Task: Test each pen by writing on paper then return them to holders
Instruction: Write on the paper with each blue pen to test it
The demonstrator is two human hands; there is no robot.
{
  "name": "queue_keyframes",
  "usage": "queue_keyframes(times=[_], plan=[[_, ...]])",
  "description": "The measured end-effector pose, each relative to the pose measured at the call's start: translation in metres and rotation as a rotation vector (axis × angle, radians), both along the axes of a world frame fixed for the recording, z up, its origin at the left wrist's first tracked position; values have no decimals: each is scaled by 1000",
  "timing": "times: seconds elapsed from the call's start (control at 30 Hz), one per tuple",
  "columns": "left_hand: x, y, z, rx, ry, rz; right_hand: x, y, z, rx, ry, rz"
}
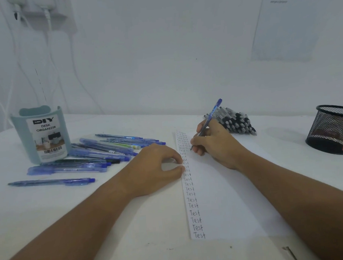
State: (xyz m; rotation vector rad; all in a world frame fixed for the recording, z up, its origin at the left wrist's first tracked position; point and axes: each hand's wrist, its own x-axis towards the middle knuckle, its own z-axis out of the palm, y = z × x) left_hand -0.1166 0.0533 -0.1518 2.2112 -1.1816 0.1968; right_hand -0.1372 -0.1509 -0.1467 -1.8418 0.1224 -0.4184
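Head view: right hand [213,145] has its fingers clamped on a blue pen [208,122], tip on the paper [220,187]. Left hand [154,167], fingers loosely curled, touches the paper's left edge. Loose blue pens [99,152] lie left of the paper.

A plain white wall [161,50] fills the upper part of the view, evenly and softly lit with a cool, bluish cast. At its top left a white socket block [38,7] holds plugs, and white cables [51,56] hang from it down the wall toward the table edge. At the upper right a printed sheet [288,22] is fixed flat to the wall; its lines of text are too blurred to read. Below, a white table [132,222] stretches across the whole view, meeting the wall at the back.
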Motion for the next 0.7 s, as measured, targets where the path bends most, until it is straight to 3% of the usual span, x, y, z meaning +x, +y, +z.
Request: queue_keyframes(times=[0.43, 0.7], plan=[[1, 0, -1, -1, -13, 2, 1, -2, -1, 96, -10, -10], [2, 0, -1, -9, -1, 1, 2, -1, -3, -35, -2, -38]])
